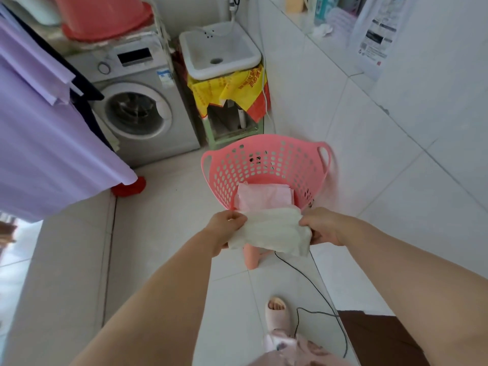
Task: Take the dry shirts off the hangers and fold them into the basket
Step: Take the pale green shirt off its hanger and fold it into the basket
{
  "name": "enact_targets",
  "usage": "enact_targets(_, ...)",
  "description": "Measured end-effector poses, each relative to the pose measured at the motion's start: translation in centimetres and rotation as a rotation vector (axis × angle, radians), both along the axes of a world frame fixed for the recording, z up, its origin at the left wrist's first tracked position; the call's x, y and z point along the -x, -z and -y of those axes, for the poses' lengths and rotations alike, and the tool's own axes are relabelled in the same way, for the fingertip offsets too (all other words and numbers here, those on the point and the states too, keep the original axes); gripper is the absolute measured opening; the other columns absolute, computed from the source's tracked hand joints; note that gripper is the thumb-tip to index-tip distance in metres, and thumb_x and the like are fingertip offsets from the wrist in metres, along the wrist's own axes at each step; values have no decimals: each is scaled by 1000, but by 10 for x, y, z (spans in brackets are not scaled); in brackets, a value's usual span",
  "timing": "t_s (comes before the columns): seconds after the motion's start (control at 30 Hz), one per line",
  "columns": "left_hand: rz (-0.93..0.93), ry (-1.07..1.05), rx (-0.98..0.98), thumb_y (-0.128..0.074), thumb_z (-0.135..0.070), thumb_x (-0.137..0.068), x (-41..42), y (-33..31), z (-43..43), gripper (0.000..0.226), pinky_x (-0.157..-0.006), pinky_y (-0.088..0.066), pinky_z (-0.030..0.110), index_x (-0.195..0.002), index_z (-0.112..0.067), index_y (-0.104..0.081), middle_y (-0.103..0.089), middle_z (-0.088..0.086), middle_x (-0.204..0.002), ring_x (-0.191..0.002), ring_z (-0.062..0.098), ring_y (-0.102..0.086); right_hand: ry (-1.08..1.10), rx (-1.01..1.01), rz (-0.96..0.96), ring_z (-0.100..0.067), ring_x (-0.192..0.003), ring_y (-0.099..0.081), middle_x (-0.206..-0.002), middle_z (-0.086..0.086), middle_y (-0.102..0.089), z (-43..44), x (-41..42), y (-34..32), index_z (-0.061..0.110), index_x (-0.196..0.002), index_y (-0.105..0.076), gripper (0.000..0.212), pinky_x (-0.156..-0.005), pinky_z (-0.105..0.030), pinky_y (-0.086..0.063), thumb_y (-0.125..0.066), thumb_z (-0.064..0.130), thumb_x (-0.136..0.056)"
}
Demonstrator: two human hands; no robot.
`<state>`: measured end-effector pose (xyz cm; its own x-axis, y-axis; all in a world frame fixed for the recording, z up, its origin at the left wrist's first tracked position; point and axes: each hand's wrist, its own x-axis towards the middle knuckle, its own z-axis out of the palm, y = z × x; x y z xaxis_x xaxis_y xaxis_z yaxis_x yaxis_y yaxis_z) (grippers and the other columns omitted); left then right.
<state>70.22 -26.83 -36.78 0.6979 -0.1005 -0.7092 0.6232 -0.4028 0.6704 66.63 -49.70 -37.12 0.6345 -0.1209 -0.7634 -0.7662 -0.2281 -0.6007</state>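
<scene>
White shirt (274, 231) first: where is it?

Up in the air between both hands, over the near rim of the pink basket (264, 165). It hides part of that rim.

How are the hands holding it?

The left hand (225, 228) has its fingers curled round the left end, thumb on top. The right hand (322, 229) grips the right end in much the same way. Both are clamped on the cloth, one at each end, well apart.

Which way does it run?

It is folded into a long bundle. Its long axis lies across the view, left to right and nearly level, roughly parallel to the basket's near rim. The loose lower edge hangs toward the person, and one corner drops lowest near the right hand.

Is anything in the basket?

A folded pink garment (264, 199) lies flat on the bottom, just beyond the white shirt. Its long side also runs left to right.

And the basket itself?

Upright and perforated, with a handle on each side. A pink leg (250, 257) shows below the shirt. Whether the basket rests on it I cannot tell.

What stands around?

A washing machine (142, 109) and a sink (219, 48) stand beyond the basket. Purple cloth (39, 128) hangs on the left. A black cable (314, 281) trails over the floor tiles.
</scene>
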Motion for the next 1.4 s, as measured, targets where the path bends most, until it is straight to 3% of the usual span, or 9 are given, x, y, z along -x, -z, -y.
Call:
enact_targets(0.2, 46, 393, -199, -80, -5, -68, -1, -11, -5, 58, -91, -45, 33, -122, -18, -61, -53, 2, -122, -112, 24, -52, -199, -25, 114, -27, -105, -62, -120, -4, -58, -4, 6, -13, 23, -121, -56, 48, -90, -49, -54, -77, 21, -78)
enact_targets(0.33, 365, 589, -525, -68, -9, -77, -8, -25, 1, 31, -77, -44, 24, -108, -14, -68, -54, 2, -100, -101, 24, -55, -582, 507, 275, -26, -104, -61, -115, -4, -62, -14, 2, -25, 19, -115, -65, 38, -74, -28, -47, -68, 11, -78)
enact_targets(0.47, 522, 668, -586, -64, -25, -84, -27, -61, 2, 15, -67, -32, 25, -74, -14, -61, -51, 0, -77, -85, 20, -48, -487, 880, 481, -30, -114, -53, -124, -11, -54, -11, -16, -54, 20, -111, -67, 28, -78, -30, -41, -61, 32, -87)
enact_targets(0.57, 540, 497, -412, -65, -22, -86, -39, -103, 6, 17, -79, -46, 33, -94, -7, -68, -63, 8, -94, -91, 25, -58, -251, 989, 673, -35, -110, -53, -120, -15, -49, -15, -37, -83, 11, -120, -55, 42, -82, -36, -44, -63, 33, -86)
enact_targets(0.67, 585, 236, -217, -61, -17, -88, -50, -147, 12, 13, -85, -53, 40, -98, -12, -67, -68, 13, -102, -94, 28, -65, 23, 692, 848, -31, -102, -59, -116, -12, -54, -37, -63, -117, 7, -121, -46, 51, -80, -33, -43, -65, 39, -86)
enact_targets(0.8, 525, 39, 55, -56, -12, -91, -65, -194, 21, 18, -78, -57, 43, -102, -1, -64, -67, 22, -99, -88, 34, -66, -206, 55, 728, -17, -116, -55, -125, 5, -55, -72, -90, -162, 27, -133, -42, 95, -100, -40, -47, -72, 75, -56)
enact_targets(1.0, 526, 119, 349, -35, -28, -103, -83, -254, 13, 36, -84, -55, 35, -121, -12, -61, -70, 6, -111, -96, 20, -68, -219, -286, 880, -22, -100, -62, -107, -7, -65, -73, -115, -214, 11, -125, -53, 50, -88, -34, -51, -62, -7, -79)
enact_targets(1.23, 1171, 143, -580, -81, -40, -70, -108, -303, 3, 64, -95, -42, 34, -123, -17, -53, -49, -4, -109, -106, 16, -46, -322, -505, 851, -30, -91, -62, -103, -20, -62, -80, -138, -269, 7, -114, -56, 45, -79, -38, -53, -44, -13, -76)
enact_targets(1.4, 1244, 238, -545, -77, -30, -77, -113, -324, -6, 27, -61, -45, 39, -73, -9, -60, -61, 8, -71, -64, 14, -52, -465, -465, 934, -28, -105, -61, -116, -12, -60, -81, -153, -284, 17, -127, -48, 63, -87, -38, -52, -61, 3, -68)
